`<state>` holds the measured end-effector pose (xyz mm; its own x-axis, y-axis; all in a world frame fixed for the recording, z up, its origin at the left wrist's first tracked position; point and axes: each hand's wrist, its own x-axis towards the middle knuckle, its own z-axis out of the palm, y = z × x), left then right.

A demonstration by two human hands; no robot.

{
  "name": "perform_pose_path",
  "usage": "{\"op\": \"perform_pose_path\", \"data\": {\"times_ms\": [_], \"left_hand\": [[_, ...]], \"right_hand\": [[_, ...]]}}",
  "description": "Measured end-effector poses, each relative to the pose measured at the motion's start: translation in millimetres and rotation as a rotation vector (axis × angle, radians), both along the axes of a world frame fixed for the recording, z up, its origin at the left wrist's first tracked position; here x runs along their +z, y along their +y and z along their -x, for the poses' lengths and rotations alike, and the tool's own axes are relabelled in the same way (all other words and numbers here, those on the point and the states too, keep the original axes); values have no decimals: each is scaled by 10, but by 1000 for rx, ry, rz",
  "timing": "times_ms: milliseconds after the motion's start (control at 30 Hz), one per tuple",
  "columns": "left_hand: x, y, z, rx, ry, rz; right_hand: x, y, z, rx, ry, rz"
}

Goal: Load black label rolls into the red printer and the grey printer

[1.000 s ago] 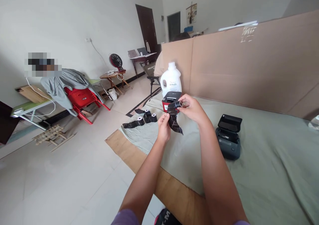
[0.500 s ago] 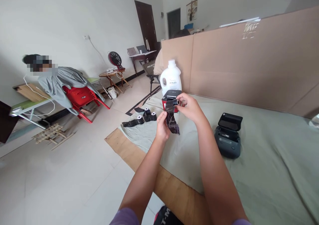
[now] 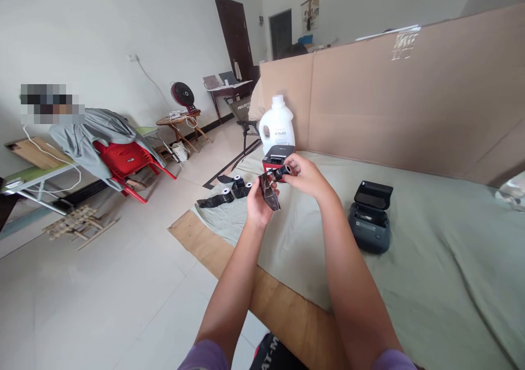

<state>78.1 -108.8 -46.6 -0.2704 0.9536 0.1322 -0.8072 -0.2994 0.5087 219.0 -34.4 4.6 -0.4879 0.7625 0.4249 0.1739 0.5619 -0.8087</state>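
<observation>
My right hand (image 3: 305, 176) pinches one end of a small roll of dark paper (image 3: 281, 172) between thumb and fingers. From this roll runs a loose dark strip (image 3: 269, 196) with a light line pattern, and my left hand (image 3: 259, 207) is closed on it with the thumb on top. Its free end sticks out below the left thumb. Just behind the hands stands a black and red device (image 3: 279, 152), partly hidden by them. Several more dark paper rolls (image 3: 227, 196) with white cores lie to the left on the cloth, their strips partly unwound.
A dark printer (image 3: 369, 233) with its lid raised sits at right on the green cloth (image 3: 426, 282). Behind the hands stand a white jug (image 3: 278, 127) and a cardboard wall (image 3: 394, 97). A seated person (image 3: 92, 140) is at far left, beyond the board edge (image 3: 205, 244).
The roll has tilted in my right hand. The strip, which hung lower, now bends toward my left palm and shows a shorter tail. The view has turned slightly right.
</observation>
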Motion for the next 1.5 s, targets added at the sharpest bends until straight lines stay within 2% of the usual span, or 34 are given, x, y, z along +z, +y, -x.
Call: {"op": "perform_pose_path", "data": {"times_ms": [133,333,600,667,800,967,1200,1367,1500], "left_hand": [[9,-22,-20,-21,24,58],[9,-22,-31,-13,77,79],[51,-20,-39,5,51,119],[49,-19,-40,-16,44,114],[48,-21,-40,-39,-16,87],[104,-53,-60,-19,-68,136],[123,-60,-43,53,21,200],[98,-55,-18,144,122,202],[86,-58,-38,117,144,175]], "right_hand": [[-17,6,-8,35,34,82],[-4,-23,4,109,28,324],[31,-49,2,190,54,627],[19,-51,-6,190,61,660],[-28,-29,-2,219,34,610],[-108,17,50,196,75,533],[-207,77,134,267,170,465],[-271,136,198,184,155,352],[-307,124,215,137,138,215]]}}
